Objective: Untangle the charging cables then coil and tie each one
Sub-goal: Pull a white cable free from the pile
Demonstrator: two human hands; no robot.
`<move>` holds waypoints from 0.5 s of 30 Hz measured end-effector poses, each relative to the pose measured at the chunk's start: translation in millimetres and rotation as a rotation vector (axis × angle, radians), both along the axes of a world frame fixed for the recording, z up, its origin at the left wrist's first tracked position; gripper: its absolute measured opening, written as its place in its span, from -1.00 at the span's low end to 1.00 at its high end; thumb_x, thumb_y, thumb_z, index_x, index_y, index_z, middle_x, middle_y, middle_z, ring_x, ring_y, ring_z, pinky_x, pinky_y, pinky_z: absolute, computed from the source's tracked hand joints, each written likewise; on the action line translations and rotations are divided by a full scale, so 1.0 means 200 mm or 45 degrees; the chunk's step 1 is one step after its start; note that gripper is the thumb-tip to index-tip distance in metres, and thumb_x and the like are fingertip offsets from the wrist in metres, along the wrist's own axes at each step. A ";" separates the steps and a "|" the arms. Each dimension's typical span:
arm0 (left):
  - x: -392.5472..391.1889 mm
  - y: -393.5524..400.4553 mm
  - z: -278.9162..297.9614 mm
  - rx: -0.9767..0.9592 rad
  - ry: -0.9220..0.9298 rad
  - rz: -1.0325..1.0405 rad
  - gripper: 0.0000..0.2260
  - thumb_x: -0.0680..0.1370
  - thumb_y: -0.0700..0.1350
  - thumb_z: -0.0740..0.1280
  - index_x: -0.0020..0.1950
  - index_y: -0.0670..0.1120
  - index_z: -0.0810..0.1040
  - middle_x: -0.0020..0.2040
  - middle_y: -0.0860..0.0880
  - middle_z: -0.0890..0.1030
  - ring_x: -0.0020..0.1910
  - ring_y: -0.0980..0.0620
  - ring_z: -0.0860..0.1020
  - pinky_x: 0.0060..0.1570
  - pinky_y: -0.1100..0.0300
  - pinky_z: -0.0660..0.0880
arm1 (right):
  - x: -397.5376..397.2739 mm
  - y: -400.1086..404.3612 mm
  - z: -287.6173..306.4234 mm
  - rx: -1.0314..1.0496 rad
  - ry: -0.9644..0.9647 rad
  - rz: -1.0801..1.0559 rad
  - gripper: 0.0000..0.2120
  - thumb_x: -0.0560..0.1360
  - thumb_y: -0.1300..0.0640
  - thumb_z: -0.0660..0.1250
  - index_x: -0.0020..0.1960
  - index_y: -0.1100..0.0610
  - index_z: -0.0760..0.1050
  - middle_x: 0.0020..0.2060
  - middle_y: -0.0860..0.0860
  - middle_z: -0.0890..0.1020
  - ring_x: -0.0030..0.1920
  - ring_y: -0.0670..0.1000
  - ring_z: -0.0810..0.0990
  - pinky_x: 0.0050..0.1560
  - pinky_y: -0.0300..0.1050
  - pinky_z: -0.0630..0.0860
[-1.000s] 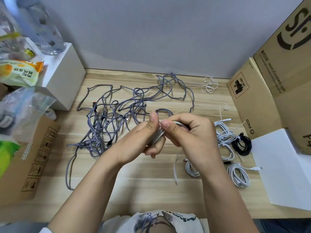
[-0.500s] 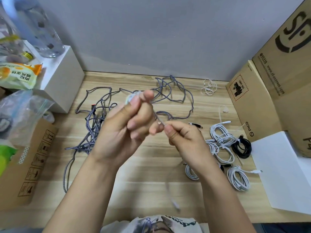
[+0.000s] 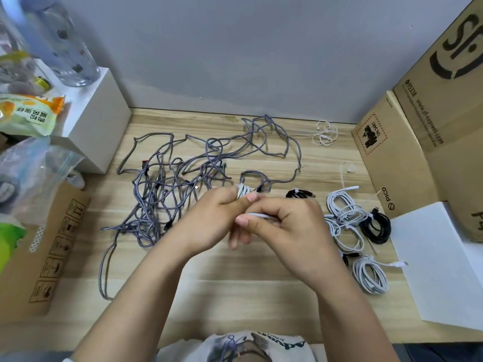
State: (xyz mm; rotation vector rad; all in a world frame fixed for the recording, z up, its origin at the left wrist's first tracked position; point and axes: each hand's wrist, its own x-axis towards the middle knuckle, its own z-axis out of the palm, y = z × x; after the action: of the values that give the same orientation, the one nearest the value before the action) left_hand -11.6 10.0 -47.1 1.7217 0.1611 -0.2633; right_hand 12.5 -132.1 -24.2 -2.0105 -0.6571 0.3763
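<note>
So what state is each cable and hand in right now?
Grey braided cables: tangled, loose on the table.
White cable in the hands: partly coiled, gripped.
White coiled cables at right: bundled.
Black coiled cable: bundled.
Left hand: holds the coil.
Right hand: pinches the strand.

Two hands (image 3: 209, 220), perhaps four white coils (image 3: 369, 274), two black coils (image 3: 376, 227), one braided tangle (image 3: 167, 189), three cardboard boxes (image 3: 397, 158).

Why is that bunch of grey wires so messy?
The grey braided cables sprawl in a knotted tangle across the wooden table, unlike the coiled white cables on the right. Nothing looks spilled or broken. Both hands hold a white cable.
</note>
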 end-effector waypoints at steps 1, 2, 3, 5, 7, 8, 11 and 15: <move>-0.01 0.00 0.00 -0.082 0.030 -0.054 -0.54 0.59 0.08 0.19 -0.37 -0.21 0.50 -0.55 -0.05 0.49 -0.58 0.01 0.39 -0.49 0.27 0.36 | 0.01 -0.01 0.01 0.071 0.031 -0.025 -0.82 0.41 0.00 0.36 -0.31 0.04 0.63 -0.43 -0.07 0.65 -0.25 -0.12 0.63 -0.09 -0.03 0.53; -0.02 0.01 0.01 -0.157 0.053 -0.096 -0.51 0.57 0.13 0.15 -0.47 -0.10 0.47 -0.64 -0.01 0.38 -0.63 0.03 0.29 -0.50 0.28 0.34 | 0.01 -0.02 0.02 0.136 0.050 -0.078 -0.85 0.39 0.01 0.41 -0.31 0.03 0.63 -0.46 -0.06 0.63 -0.34 -0.12 0.60 -0.19 -0.08 0.52; -0.03 0.02 0.01 -0.251 0.064 -0.136 -0.49 0.56 0.14 0.10 -0.49 -0.08 0.48 -0.67 0.03 0.29 -0.63 0.05 0.23 -0.50 0.28 0.36 | 0.02 -0.02 0.03 0.199 0.069 -0.137 -0.88 0.38 0.03 0.45 -0.32 0.02 0.62 -0.53 -0.06 0.58 -0.46 -0.11 0.50 -0.34 -0.16 0.46; -0.04 0.04 0.01 -0.544 0.100 -0.236 -0.47 0.58 0.20 0.07 -0.36 -0.07 0.61 -0.65 0.10 0.22 -0.64 0.11 0.15 -0.47 0.27 0.41 | 0.03 -0.03 0.02 0.292 0.098 -0.227 -0.85 0.38 0.09 0.48 -0.35 0.04 0.59 -0.63 -0.04 0.41 -0.54 -0.11 0.28 -0.48 -0.23 0.24; -0.05 0.06 0.01 -0.876 0.135 -0.369 -0.50 0.53 0.27 0.12 -0.25 -0.08 0.61 -0.61 0.15 0.22 -0.66 0.19 0.12 -0.47 0.29 0.43 | 0.04 -0.03 0.01 0.316 0.115 -0.234 -0.87 0.37 0.00 0.45 -0.31 0.01 0.58 -0.57 0.10 0.42 -0.46 -0.08 0.30 -0.44 -0.12 0.20; -0.05 0.07 0.01 -1.008 0.125 -0.415 -0.54 0.53 0.26 0.16 -0.22 -0.08 0.60 -0.59 0.16 0.22 -0.65 0.19 0.10 -0.47 0.30 0.44 | 0.04 -0.02 -0.01 0.328 0.116 -0.220 -0.86 0.38 -0.03 0.40 -0.31 -0.01 0.58 -0.53 0.09 0.46 -0.42 -0.08 0.34 -0.41 -0.11 0.24; -0.04 0.08 -0.01 -1.377 0.027 -0.515 -0.66 0.62 0.08 0.13 -0.12 -0.13 0.55 -0.52 0.11 0.22 -0.61 0.14 0.14 -0.41 0.29 0.48 | 0.06 0.01 -0.04 0.360 0.108 -0.153 -0.82 0.48 0.07 0.26 -0.29 -0.07 0.53 -0.47 -0.23 0.52 -0.40 -0.24 0.44 -0.31 -0.39 0.29; -0.02 0.09 0.01 -1.790 -0.069 -0.447 -0.70 0.66 -0.07 0.07 0.01 -0.26 0.48 -0.45 0.03 0.27 -0.53 0.08 0.23 -0.26 0.19 0.51 | 0.06 0.01 -0.09 0.221 0.143 -0.113 -0.82 0.48 0.03 0.19 -0.25 -0.08 0.49 -0.49 -0.32 0.50 -0.37 -0.27 0.47 -0.27 -0.38 0.27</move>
State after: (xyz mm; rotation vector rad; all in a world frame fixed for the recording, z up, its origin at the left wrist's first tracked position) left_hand -15.4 28.5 -44.3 0.3400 -0.3225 -0.4402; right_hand 25.3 -129.5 -42.1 -1.8325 -0.5109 0.3640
